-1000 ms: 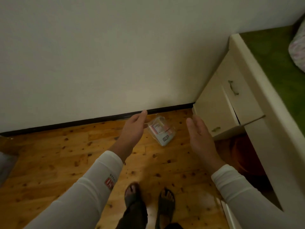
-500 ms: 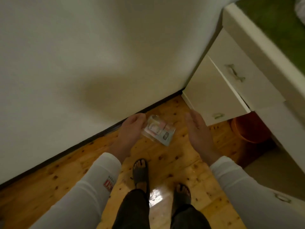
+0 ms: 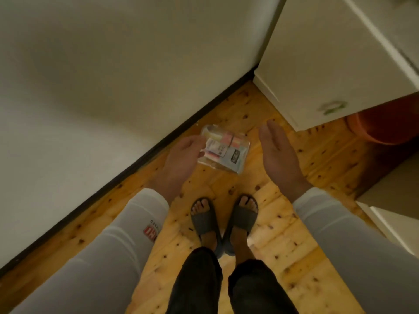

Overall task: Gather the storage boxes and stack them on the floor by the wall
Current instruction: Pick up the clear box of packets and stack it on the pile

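A small clear storage box (image 3: 224,148) with colourful packets inside lies on the wooden floor (image 3: 267,225), close to the dark baseboard (image 3: 145,155) of the white wall (image 3: 108,71). My left hand (image 3: 181,158) hovers palm down with relaxed fingers. Its fingertips overlap the box's left edge in view, and I cannot tell whether they touch it. To the right of the box, apart from it, my right hand (image 3: 277,155) is held open with straight fingers, palm facing left. Neither hand holds anything.
A white cabinet (image 3: 322,64) with an open door stands at the upper right against the wall. An orange bucket (image 3: 385,125) sits under it. My feet in dark sandals (image 3: 224,220) stand just behind the box. A white furniture edge (image 3: 390,225) is at the right.
The view has tilted down and drawn closer to the wall. Both hands stay on either side of the box, and my feet now stand side by side.
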The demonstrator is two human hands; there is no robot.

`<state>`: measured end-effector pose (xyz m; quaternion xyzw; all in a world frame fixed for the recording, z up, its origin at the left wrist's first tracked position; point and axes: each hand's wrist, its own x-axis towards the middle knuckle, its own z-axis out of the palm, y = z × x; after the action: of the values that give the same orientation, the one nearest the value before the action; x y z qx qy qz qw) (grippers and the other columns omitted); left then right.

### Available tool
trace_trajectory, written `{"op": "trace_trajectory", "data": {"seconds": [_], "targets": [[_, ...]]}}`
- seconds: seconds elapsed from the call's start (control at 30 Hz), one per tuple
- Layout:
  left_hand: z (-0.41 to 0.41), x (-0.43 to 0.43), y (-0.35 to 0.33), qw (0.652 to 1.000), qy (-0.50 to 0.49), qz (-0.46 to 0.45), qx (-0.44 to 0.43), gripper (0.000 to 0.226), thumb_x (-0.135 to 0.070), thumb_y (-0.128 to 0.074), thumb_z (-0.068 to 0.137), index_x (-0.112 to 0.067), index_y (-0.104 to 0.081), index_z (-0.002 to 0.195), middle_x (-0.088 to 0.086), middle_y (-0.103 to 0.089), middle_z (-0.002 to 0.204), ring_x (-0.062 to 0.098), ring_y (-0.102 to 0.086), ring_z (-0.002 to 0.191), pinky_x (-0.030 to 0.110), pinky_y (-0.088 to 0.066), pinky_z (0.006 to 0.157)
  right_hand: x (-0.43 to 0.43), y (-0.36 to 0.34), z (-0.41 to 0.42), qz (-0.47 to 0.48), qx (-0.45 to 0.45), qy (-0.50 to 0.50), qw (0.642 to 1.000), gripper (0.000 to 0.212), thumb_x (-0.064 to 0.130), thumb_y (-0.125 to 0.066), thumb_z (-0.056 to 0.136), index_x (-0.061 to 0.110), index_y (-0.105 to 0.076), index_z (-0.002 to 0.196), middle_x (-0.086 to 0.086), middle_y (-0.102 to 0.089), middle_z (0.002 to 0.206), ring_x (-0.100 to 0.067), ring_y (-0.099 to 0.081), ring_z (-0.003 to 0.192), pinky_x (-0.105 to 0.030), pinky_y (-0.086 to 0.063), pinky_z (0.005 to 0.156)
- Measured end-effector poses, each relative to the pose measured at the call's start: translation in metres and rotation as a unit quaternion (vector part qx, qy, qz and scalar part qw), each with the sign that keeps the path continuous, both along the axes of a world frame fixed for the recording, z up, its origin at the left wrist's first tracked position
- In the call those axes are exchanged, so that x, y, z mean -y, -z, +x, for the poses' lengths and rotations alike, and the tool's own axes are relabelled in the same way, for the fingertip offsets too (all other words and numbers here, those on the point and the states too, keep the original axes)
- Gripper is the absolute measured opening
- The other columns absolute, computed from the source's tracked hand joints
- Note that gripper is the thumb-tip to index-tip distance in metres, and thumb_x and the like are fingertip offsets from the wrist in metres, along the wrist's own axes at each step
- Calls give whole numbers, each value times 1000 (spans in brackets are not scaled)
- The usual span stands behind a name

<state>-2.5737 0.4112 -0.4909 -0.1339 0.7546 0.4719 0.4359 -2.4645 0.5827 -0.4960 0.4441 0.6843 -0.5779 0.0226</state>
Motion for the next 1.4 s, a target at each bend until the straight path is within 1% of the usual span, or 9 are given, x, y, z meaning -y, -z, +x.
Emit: {"op": "trace_trajectory", "data": {"seconds": [0.2,0.37,0.53,0.73,0.93,1.1,1.2,1.3,1.4], "targets": [[-4,-12,69,999,31,-13,-6,20,-52,-55,93,-38,-65,104,-11,-70,113,7,-65,105,35,-50,93,0,72,6,-12,12,39,999,59,57,-37,100,29,-33,152,8,-40,152,4,-35,116,12,-25,62],[-11,-21,131,997,53,-57,-26,47,-53,-57,94,-28,-58,134,-8,-68,116,14,-64,108,41,-53,96,3,140,13,-43,33,91,994,63,57,-39,99,28,-30,153,6,-40,152,1,-37,115,9,-29,60],[-20,-18,196,995,61,-71,-19,39,-59,-55,93,-36,-54,125,-12,-66,115,15,-64,109,45,-52,99,7,213,15,-67,71,112,989,65,59,-39,98,30,-25,154,3,-35,157,-16,-40,134,-25,-37,93],[-29,-15,252,993,68,-86,-52,47,-57,-54,94,-35,-53,136,-5,-68,123,20,-68,100,52,-53,96,7,278,10,-110,100,144,978,73,60,-44,95,27,-19,156,2,-31,159,-20,-33,142,-31,-31,102],[-40,-12,293,990,90,-95,-47,64,-60,-58,90,-37,-42,148,-2,-56,145,29,-58,126,55,-47,103,9,326,9,-129,123,144,973,88,70,-45,88,26,-12,157,3,-29,160,-20,-30,144,-38,-30,110],[-52,-15,317,991,88,-96,-29,65,-56,-68,85,-34,-48,143,-3,-65,132,24,-66,113,52,-53,98,8,352,4,-146,142,170,964,102,75,-52,81,24,-8,158,1,-34,158,-22,-37,140,-33,-32,100],[-56,-17,328,988,88,-122,-19,79,-65,-69,78,-35,-45,147,-3,-60,139,27,-61,120,55,-49,100,8,361,-1,-152,130,173,964,104,73,-58,78,24,-12,156,8,-49,140,-17,-51,122,-33,-41,93],[-58,-19,335,986,87,-143,3,80,-72,-64,78,-37,-45,146,-3,-60,139,31,-61,120,59,-46,102,8,370,-5,-147,124,172,966,83,74,-61,75,27,-38,139,14,-61,112,-16,-61,106,-36,-49,87],[-58,-20,339,987,92,-128,43,70,-75,-58,81,-37,-52,140,-2,-66,132,28,-65,113,53,-50,100,9,375,-8,-174,109,190,960,67,72,-63,76,32,-46,127,12,-65,108,-13,-64,100,-33,-51,82]]}}
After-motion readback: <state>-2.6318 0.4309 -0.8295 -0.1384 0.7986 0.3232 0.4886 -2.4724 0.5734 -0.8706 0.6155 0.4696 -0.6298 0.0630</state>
